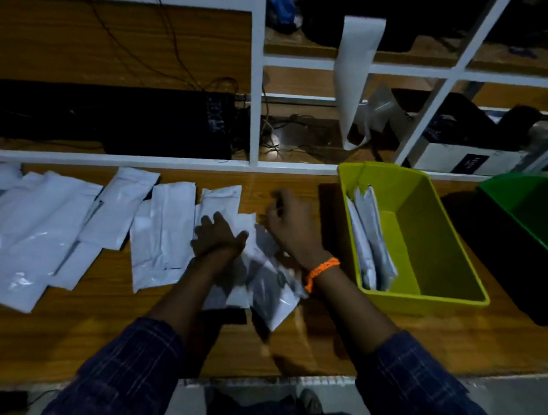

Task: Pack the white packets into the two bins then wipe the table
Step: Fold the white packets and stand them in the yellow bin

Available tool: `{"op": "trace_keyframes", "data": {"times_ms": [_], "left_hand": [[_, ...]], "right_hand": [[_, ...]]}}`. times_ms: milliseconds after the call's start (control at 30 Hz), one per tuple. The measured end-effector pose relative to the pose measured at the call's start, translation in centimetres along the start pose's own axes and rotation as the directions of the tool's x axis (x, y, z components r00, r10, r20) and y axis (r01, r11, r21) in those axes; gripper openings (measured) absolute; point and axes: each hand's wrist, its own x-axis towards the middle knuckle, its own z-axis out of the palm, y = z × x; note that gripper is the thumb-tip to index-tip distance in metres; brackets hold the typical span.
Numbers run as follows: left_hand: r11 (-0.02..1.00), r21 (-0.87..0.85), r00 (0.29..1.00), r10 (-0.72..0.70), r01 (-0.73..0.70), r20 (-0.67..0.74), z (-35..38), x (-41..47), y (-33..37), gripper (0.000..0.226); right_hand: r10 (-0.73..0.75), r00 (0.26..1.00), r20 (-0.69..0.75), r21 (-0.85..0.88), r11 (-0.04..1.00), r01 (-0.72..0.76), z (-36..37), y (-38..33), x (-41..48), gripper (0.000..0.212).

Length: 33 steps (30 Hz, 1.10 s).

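Several white packets (pixel 43 223) lie spread over the left half of the wooden table (pixel 108 319). My left hand (pixel 217 236) rests flat, fingers straight, on packets near the table's middle. My right hand (pixel 292 224), with an orange band at the wrist, grips a crumpled packet (pixel 270 289) that hangs below it, tilted and a little above the table. The yellow-green bin (pixel 420 297) stands to the right with a few packets (pixel 369 241) upright along its left wall. A darker green bin (pixel 527 201) sits at the far right, cut off by the frame edge.
A white shelf frame (pixel 255 111) runs along the back of the table, with a black box (pixel 112 119), cables and a white box behind it. A white paper strip (pixel 352 84) hangs from the shelf. The table's front edge is near my sleeves.
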Motion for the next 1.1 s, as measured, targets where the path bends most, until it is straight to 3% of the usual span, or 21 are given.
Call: {"op": "trace_keyframes", "data": {"times_ms": [67,167,300,400,500,600,733,833,933,1033,1100], "left_hand": [[0.999,-0.035,0.997,-0.034,0.036,0.068,0.0,0.3,-1.6,0.086],[0.982,-0.189,1.0,0.003,-0.001,0.01,0.0,0.5,-2.8,0.067],[0.943,-0.333,1.0,0.017,-0.016,0.001,-0.8,0.1,-3.5,0.058],[0.921,-0.391,1.0,-0.006,0.002,-0.008,-1.7,-0.5,-3.4,0.056],[0.913,-0.406,0.997,0.003,-0.036,-0.082,-3.2,-0.9,-2.5,0.05],[0.87,-0.482,0.991,0.05,-0.105,-0.126,-4.9,-2.6,-0.1,0.047],[0.738,-0.609,0.955,0.255,-0.292,-0.149,-6.1,-5.3,5.5,0.059],[0.631,-0.677,0.904,0.408,-0.379,-0.126,-5.5,-6.8,10.8,0.063],[0.557,-0.703,0.831,0.55,-0.441,-0.085,-4.1,-9.6,16.8,0.05],[0.537,-0.703,0.755,0.656,-0.465,0.001,-1.2,-12.3,22.3,0.065],[0.598,-0.678,0.742,0.661,-0.428,0.114,1.1,-13.3,24.8,0.078]], "right_hand": [[0.226,0.944,0.241,-0.087,0.974,-0.211,3.1,1.5,-0.6,0.016],[0.339,0.869,0.362,-0.102,0.94,-0.324,6.6,3.2,-2.3,0.046],[0.448,0.84,0.305,-0.027,0.886,-0.463,9.3,2.7,-3.6,0.048],[0.484,0.835,0.263,0.143,0.836,-0.53,9.4,0.9,-3.2,0.043],[0.465,0.871,0.156,0.221,0.843,-0.49,7.5,-0.1,-2.3,0.042],[0.396,0.915,0.084,0.166,0.899,-0.404,3.2,-1.1,-1.3,0.04],[0.26,0.964,-0.059,0.074,0.964,-0.256,-5.1,-1.8,0.5,0.029],[0.188,0.962,-0.197,-0.07,0.976,-0.206,-12.3,-0.8,0.6,0.042],[0.189,0.959,-0.213,-0.176,0.957,-0.228,-18.8,1.7,-0.1,0.04],[0.265,0.937,-0.229,-0.279,0.904,-0.323,-23.0,5.5,-0.7,0.037],[0.307,0.921,-0.238,-0.322,0.87,-0.373,-24.0,8.9,-0.9,0.034]]}}
